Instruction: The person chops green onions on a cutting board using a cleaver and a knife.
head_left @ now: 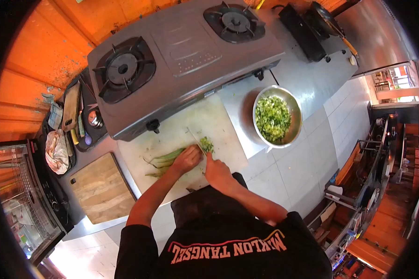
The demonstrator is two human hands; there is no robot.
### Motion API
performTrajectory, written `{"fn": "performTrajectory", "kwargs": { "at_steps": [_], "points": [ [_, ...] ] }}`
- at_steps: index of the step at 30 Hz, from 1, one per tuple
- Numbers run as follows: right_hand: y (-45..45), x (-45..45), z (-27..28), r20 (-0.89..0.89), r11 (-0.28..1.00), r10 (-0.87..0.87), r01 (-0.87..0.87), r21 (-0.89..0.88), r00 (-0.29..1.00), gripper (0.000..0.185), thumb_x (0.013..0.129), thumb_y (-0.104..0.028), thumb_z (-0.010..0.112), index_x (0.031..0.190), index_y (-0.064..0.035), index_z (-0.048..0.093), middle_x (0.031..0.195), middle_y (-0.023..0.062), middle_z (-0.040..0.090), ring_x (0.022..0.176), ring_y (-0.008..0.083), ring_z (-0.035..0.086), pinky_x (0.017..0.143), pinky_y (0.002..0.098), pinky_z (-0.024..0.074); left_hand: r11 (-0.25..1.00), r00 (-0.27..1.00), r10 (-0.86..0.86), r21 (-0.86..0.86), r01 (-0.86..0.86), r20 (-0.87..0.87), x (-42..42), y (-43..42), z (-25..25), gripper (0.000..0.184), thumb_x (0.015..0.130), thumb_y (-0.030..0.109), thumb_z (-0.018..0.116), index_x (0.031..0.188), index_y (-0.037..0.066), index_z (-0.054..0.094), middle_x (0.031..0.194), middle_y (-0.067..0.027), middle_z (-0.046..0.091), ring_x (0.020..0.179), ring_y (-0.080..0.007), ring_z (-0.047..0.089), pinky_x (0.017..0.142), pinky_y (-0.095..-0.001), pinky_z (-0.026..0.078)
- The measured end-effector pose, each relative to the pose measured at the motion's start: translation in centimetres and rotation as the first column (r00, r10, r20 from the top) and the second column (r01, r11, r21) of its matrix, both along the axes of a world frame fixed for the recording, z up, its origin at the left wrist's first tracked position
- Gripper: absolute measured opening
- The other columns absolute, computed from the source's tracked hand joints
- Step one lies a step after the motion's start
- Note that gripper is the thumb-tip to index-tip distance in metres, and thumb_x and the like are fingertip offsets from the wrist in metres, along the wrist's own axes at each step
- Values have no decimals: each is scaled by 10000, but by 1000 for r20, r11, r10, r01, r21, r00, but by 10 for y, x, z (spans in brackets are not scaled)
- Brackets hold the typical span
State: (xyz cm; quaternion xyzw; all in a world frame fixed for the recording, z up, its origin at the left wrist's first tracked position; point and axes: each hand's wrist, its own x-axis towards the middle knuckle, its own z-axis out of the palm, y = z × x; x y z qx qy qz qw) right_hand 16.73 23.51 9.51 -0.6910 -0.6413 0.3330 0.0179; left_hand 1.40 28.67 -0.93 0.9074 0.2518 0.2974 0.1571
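Observation:
My left hand (188, 159) presses down on a bundle of long green onions (165, 160), its fingers curled round them on the white cutting board (219, 121). In my right hand (217, 175) is a knife (195, 139), its blade standing just beside the left fingertips. A small heap of chopped green onion (206, 144) lies right of the blade. To the right, a steel bowl (297, 111) holds a large pile of chopped green onion (272, 118). The knife's handle is mostly covered by my right fingers.
Behind the board stands a two-burner gas stove (186, 42). A wooden board (102, 188) lies at the left, near a dark tray (97, 132) with utensils and a crumpled plastic bag (57, 151). Dark pans (302, 32) sit at the back right.

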Motion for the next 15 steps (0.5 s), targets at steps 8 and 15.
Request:
{"fn": "performTrajectory", "kwargs": {
  "at_steps": [8, 15],
  "points": [
    [1, -9, -23, 7, 999, -33, 33, 34, 999, 319, 836, -52, 522, 1127, 25, 416, 716, 269, 636, 688, 445, 647, 603, 531, 524, 1000, 999, -11, 0, 11, 32, 0, -8, 5, 298, 652, 51, 717, 916, -35, 610, 1026, -155, 592, 973, -325, 569, 879, -398, 484],
    [2, -10, -22, -22, 999, -11, 11, 32, 1000, 313, 861, -78, 516, 1141, 27, 424, 722, 260, 640, 696, 433, 650, 613, 524, 528, 998, 1000, -10, -54, 12, 28, -2, -8, 15, 229, 684, 48, 699, 881, -13, 600, 948, -120, 564, 898, -292, 549, 816, -384, 477]
  ]
}}
